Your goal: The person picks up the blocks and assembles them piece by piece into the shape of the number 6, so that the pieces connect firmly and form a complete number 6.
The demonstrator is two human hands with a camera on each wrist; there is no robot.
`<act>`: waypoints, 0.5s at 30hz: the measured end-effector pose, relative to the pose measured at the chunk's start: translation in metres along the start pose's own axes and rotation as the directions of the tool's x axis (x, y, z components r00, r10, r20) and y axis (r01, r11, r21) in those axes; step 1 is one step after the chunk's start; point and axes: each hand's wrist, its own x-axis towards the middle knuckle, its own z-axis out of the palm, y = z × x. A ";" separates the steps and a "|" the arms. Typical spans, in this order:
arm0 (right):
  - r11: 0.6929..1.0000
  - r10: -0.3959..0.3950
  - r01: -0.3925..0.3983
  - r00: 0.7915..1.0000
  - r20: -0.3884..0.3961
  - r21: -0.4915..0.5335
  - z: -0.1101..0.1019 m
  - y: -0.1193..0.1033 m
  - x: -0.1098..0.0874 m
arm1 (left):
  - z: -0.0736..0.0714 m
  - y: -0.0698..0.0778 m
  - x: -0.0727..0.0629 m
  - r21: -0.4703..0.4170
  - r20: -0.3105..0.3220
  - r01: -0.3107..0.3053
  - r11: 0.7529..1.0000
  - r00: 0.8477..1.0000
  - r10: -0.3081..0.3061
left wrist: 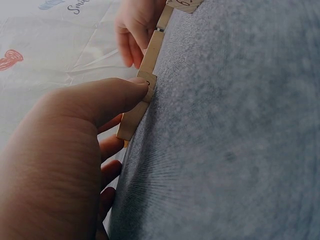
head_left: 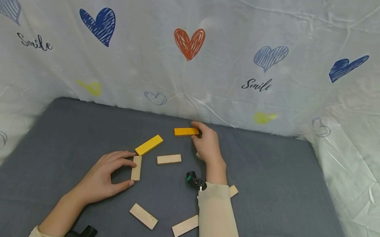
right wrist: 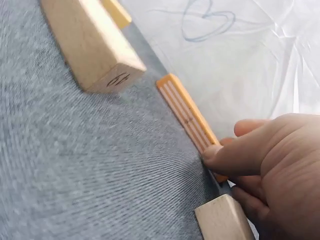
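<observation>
left hand point(head_left: 103, 177): thumb and fingers parted, gripping plain block point(head_left: 136, 169); right hand point(head_left: 209, 145): pinching orange block point(head_left: 184, 132) by one end.

Right fingers point(head_left: 201, 126) beyond left fingers point(head_left: 124, 162)

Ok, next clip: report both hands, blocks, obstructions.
Left hand holding pale rectangular wooden block. Right hand pinching striped orange rectangular block. Possible obstacle: another pale wooden block beside right hand.

Blocks point(head_left: 144, 216) lie on the cloth point(head_left: 293, 214), 2 nearest the front, the sheet point(head_left: 218, 74) hanging behind.
</observation>
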 end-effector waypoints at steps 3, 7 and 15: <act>1.000 0.006 -0.006 1.000 -0.004 -0.015 0.001 0.000 -0.001 | 0.000 0.000 0.000 0.003 0.002 0.000 1.000 1.000 0.000; 1.000 0.008 -0.008 1.000 -0.017 -0.014 0.001 -0.001 -0.001 | 0.000 -0.001 0.000 0.009 0.001 -0.001 1.000 1.000 0.001; 1.000 0.006 -0.006 0.999 -0.038 -0.010 0.001 0.000 0.000 | 0.000 -0.001 0.000 0.012 -0.003 -0.006 1.000 1.000 0.006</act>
